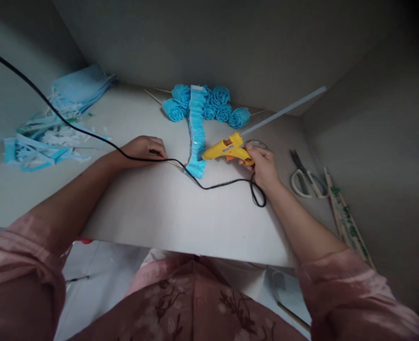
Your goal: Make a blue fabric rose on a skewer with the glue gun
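Observation:
My right hand [264, 166] is wrapped round the handle of a yellow glue gun [223, 148]. A long pale glue stick [284, 111] sticks out of its back end, and its nozzle is beside a pleated blue strip [197, 132]. The strip lies lengthwise on the table, its far end over several blue crepe-like flowers [221, 96]. My left hand [143, 149], fingers closed, pinches a thin wooden stick [176, 164] whose tip reaches the strip's near end. The black cord [216, 186] of the glue gun runs over my left forearm and across the stick.
Folded blue face masks [83, 90] are stacked at the back left, with blue and white scraps [49, 144] in front. Scissors [306, 177] and a bundle of sticks with green bits [348, 215] lie at the right. A roll of tape [257, 143] is behind my right hand. Grey walls [231, 42] enclose the table.

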`<state>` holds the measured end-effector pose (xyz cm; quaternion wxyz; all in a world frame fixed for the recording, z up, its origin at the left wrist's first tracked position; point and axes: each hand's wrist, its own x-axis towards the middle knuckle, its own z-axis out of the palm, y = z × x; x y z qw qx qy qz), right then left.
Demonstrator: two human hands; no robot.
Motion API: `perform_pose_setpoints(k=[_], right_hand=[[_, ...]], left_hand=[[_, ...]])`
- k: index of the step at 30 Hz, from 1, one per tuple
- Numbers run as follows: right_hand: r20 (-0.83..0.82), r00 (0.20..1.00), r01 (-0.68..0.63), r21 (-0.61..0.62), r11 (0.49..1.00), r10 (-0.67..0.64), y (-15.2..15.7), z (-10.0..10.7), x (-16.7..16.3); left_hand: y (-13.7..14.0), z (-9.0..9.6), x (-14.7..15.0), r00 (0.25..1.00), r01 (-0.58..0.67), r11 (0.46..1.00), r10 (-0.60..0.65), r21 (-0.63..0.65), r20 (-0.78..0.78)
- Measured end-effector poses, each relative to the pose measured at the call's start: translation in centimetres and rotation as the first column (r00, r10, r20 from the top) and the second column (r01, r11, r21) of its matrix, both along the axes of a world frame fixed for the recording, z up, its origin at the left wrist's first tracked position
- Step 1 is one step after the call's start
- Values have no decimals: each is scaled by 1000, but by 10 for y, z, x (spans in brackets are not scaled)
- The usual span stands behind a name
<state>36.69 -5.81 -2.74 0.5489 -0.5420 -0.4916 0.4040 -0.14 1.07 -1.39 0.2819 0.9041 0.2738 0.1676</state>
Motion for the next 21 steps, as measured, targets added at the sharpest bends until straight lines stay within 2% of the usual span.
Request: perform_pose_setpoints(k=[4, 8, 11, 18, 21], right_hand=[[9, 1000, 4, -3, 1000, -4, -1, 2, -1], [67, 997, -45, 42, 998, 42, -2, 3, -1], [87, 996, -21, 39, 999, 18, -2, 3, 0], [-51, 998, 22, 26, 999, -20, -1, 6, 2], [-18, 1000, -4, 35, 999, 5, -2, 6, 1]], left_hand=[[-1, 1, 0, 1000, -8, 1000, 8, -5, 0], [-1, 2, 1, 1000, 2, 1000, -2, 1, 11], [-1, 2, 1, 1000, 5, 1000, -5, 2, 15], [-2, 4, 1, 1000, 4, 1000, -4, -10, 6], [-3, 5, 2, 1000, 2, 1000, -2, -10, 3]])
